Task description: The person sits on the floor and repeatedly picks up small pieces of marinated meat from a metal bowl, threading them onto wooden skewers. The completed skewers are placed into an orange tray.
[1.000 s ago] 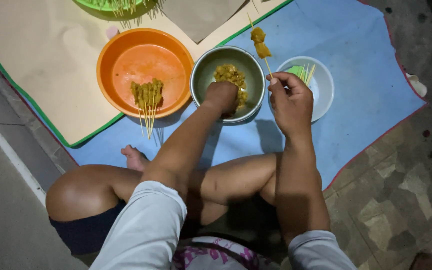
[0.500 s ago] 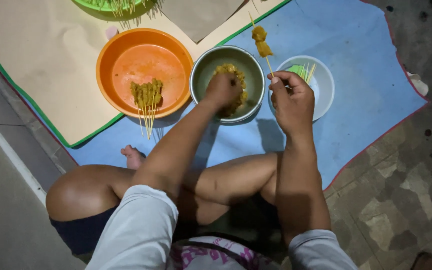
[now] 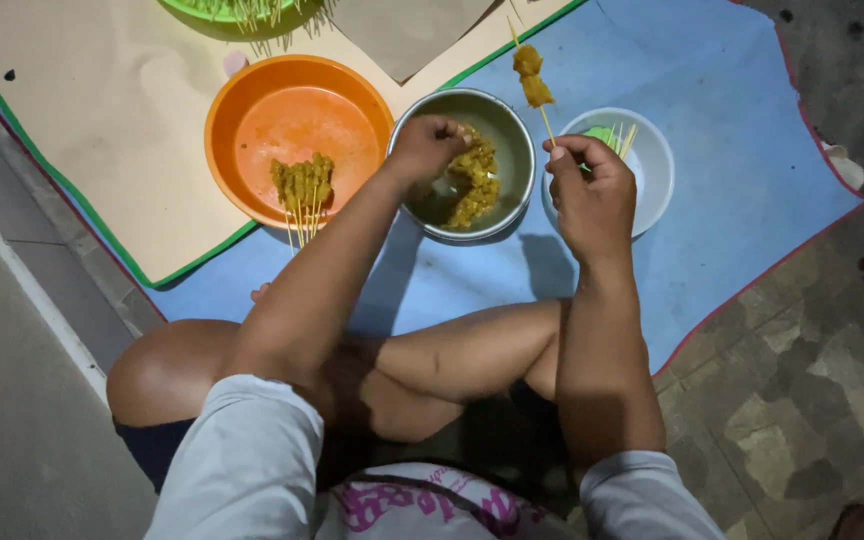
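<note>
On the blue mat (image 3: 732,200) before your crossed legs, 3 bowls stood in a row. Your left hand (image 3: 430,143) was lowered into the metal bowl (image 3: 507,190) at the centre, fingers curled narrow and bunched over the yellow marinated meat (image 3: 474,178) heaped against the bowl's right side. Whether the fingertips actually gripped a piece could not be told; they were turned down and hidden.

Your right hand (image 3: 589,190) was held above the gap between the metal bowl and the white bowl (image 3: 652,165), fingers closed tight around the lower end of 1 thin skewer (image 3: 546,122). That skewer pointed up and away from you, tilted slightly left, with 2 meat pieces (image 3: 531,76) threaded near its upper part, hanging over the mat just beyond the metal bowl's rim.

Behind your right hand, the white bowl held bare sticks (image 3: 620,138), only their tips visible. Left of the metal bowl, touching or nearly touching it, sat the orange bowl (image 3: 242,110), holding a bundle of finished skewers (image 3: 302,190), meat inward, stick ends passing over the near rim. Beneath the orange bowl's far side lay a tan sheet (image 3: 102,120) with a green edge. A green dish (image 3: 202,10) showed partly at the top edge.
</note>
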